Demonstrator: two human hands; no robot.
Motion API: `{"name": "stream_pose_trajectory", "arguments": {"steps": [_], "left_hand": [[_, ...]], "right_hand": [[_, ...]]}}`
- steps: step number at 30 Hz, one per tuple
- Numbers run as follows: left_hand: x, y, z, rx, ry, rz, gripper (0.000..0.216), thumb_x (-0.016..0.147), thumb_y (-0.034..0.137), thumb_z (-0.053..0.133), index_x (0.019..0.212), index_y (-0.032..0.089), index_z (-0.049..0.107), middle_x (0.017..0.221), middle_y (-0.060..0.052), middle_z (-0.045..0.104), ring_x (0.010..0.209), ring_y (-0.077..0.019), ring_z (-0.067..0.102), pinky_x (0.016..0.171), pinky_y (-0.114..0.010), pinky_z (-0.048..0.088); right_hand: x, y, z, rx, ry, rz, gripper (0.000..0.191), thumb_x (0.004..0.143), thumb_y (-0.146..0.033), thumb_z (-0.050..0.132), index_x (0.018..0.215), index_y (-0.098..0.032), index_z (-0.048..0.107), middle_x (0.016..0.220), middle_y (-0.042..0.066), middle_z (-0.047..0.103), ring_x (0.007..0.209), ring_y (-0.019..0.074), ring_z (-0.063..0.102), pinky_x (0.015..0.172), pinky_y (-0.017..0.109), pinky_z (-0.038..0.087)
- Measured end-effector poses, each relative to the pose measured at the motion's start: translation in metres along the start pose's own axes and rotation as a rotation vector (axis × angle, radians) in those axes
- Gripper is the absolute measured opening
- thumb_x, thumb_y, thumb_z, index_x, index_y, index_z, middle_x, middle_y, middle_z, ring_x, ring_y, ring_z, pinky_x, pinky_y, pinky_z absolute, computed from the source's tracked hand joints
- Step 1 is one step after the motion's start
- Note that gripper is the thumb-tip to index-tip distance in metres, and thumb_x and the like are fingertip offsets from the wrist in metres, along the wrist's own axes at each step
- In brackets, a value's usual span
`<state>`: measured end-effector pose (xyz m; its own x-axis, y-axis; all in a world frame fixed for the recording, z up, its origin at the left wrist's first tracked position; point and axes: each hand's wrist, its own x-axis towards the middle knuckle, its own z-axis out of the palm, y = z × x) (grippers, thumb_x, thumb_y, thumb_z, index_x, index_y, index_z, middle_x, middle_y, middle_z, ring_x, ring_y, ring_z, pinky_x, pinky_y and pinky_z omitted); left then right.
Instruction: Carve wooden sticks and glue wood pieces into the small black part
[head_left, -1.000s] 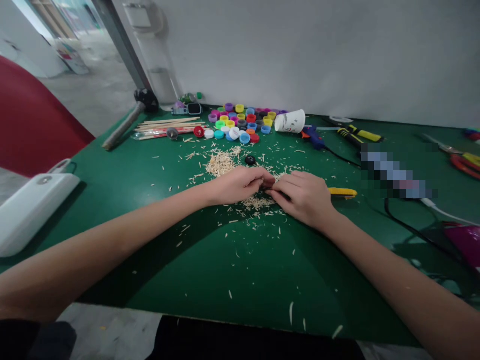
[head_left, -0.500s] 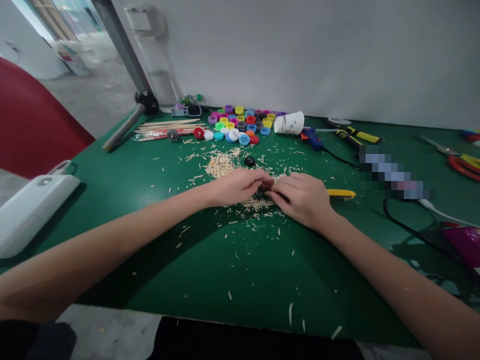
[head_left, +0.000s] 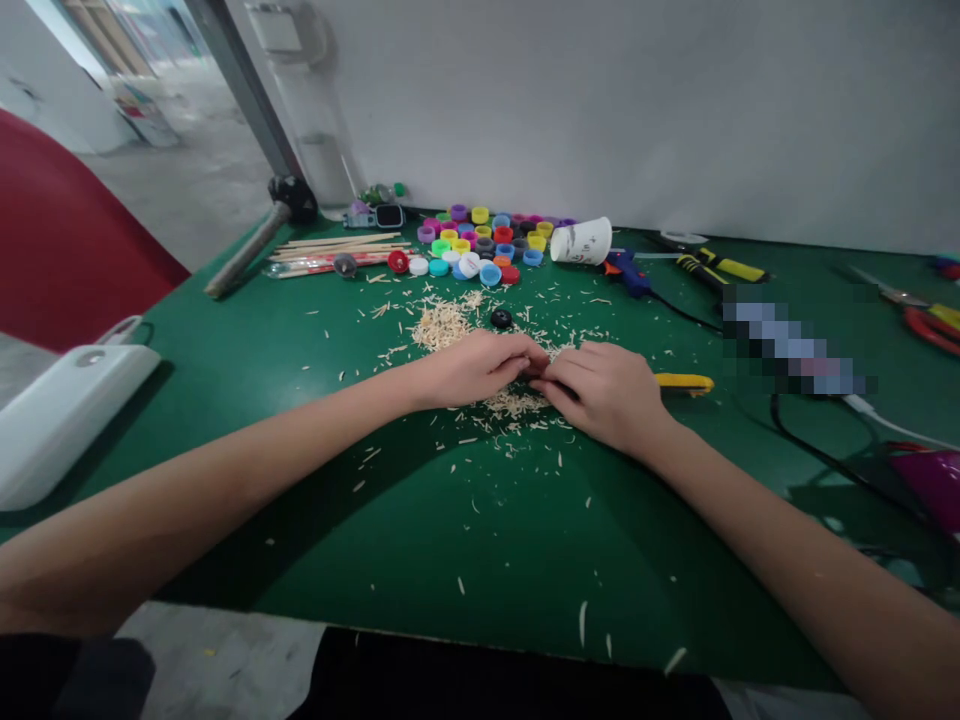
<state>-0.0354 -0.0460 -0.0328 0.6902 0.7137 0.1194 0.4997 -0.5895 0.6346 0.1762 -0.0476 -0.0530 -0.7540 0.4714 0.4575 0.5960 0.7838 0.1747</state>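
Observation:
My left hand (head_left: 476,368) and my right hand (head_left: 600,392) rest together on the green table (head_left: 450,520), fingertips meeting over a small dark object (head_left: 534,378) that the fingers mostly hide. Both hands have their fingers curled into a pinch. A pile of pale wood shavings (head_left: 442,325) lies just behind and under the hands. A black bottle cap (head_left: 500,319) sits on the table just beyond my left hand. A yellow-handled knife (head_left: 682,382) lies right of my right hand.
Several coloured bottle caps (head_left: 484,245) cluster at the back, beside wooden sticks (head_left: 341,246), a hammer (head_left: 255,240) and a tipped paper cup (head_left: 581,241). A blue glue gun (head_left: 628,273), a yellow-black tool (head_left: 716,267), pliers (head_left: 926,320) and cables lie right. A white device (head_left: 64,415) sits left.

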Motion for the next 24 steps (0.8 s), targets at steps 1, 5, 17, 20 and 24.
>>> {"name": "stream_pose_trajectory", "arguments": {"steps": [1,5,17,20,24], "left_hand": [[-0.0001,0.0,-0.0001,-0.005,0.0,0.002,0.033,0.094,0.021,0.034,0.114,0.016,0.059,0.105,-0.005,0.068,0.088,-0.0121,0.061,0.077,-0.024,0.046],[0.0,-0.0011,-0.0003,0.008,-0.002,0.005,0.033,0.094,0.021,0.033,0.114,0.017,0.059,0.105,-0.004,0.068,0.089,-0.0126,0.061,0.077,-0.025,0.046],[0.0008,-0.0018,-0.0019,0.042,-0.007,0.007,0.034,0.094,0.024,0.032,0.111,0.018,0.061,0.103,-0.004,0.068,0.088,-0.0139,0.061,0.077,-0.028,0.045],[0.0009,-0.0012,-0.0023,0.038,-0.002,0.008,0.033,0.093,0.024,0.034,0.109,0.019,0.062,0.101,-0.004,0.068,0.085,-0.0132,0.061,0.073,-0.027,0.045],[0.0009,-0.0019,-0.0032,0.041,0.005,0.01,0.031,0.092,0.024,0.036,0.107,0.019,0.063,0.098,-0.003,0.069,0.081,-0.0126,0.061,0.072,-0.026,0.045]], "right_hand": [[-0.0001,0.0002,0.0003,0.008,-0.008,-0.002,0.025,0.091,-0.033,0.046,0.081,-0.019,0.064,0.071,0.001,0.064,0.064,0.0143,0.049,0.059,0.028,0.032],[-0.0001,0.0009,0.0005,0.006,-0.006,0.001,0.025,0.091,-0.034,0.047,0.081,-0.019,0.064,0.072,0.001,0.064,0.065,0.0144,0.05,0.06,0.029,0.033],[0.0,0.0014,0.0002,0.014,-0.013,-0.011,0.025,0.092,-0.033,0.046,0.083,-0.019,0.065,0.074,0.002,0.065,0.066,0.0145,0.049,0.06,0.029,0.031],[0.0004,0.0012,-0.0002,0.024,-0.026,-0.009,0.025,0.092,-0.033,0.046,0.084,-0.019,0.065,0.075,0.002,0.065,0.066,0.0147,0.049,0.06,0.029,0.032],[-0.0004,0.0018,0.0001,0.019,-0.032,0.001,0.025,0.092,-0.033,0.046,0.084,-0.019,0.065,0.075,0.002,0.065,0.066,0.0151,0.049,0.059,0.029,0.031]]}}
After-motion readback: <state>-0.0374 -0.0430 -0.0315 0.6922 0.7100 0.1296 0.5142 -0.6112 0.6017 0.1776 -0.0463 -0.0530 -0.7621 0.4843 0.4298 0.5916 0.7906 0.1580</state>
